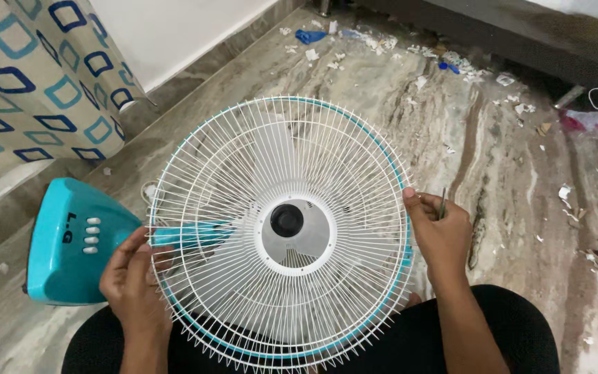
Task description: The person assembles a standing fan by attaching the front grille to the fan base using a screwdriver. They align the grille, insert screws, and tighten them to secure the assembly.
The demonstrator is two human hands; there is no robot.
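In the head view, the white wire fan guard [278,228] lies over the person's lap above the marble floor [506,180], beside the teal fan base [70,242]. The left hand [133,284] grasps its left rim; the right hand [437,232] pinches the right rim while also holding a thin screwdriver [441,204]. The guard looks light but its thin wires probably bend easily, so the stiffer teal rim is the better place to hold.

Both forearms are bare from the wrists back to the frame's lower edge, with no sleeves, watch, bracelet or rings showing on the left hand [131,280] or the right hand [437,232]. Black trousers [520,332] cover the legs below and behind the hands, in plain smooth fabric without any pattern or visible seams.
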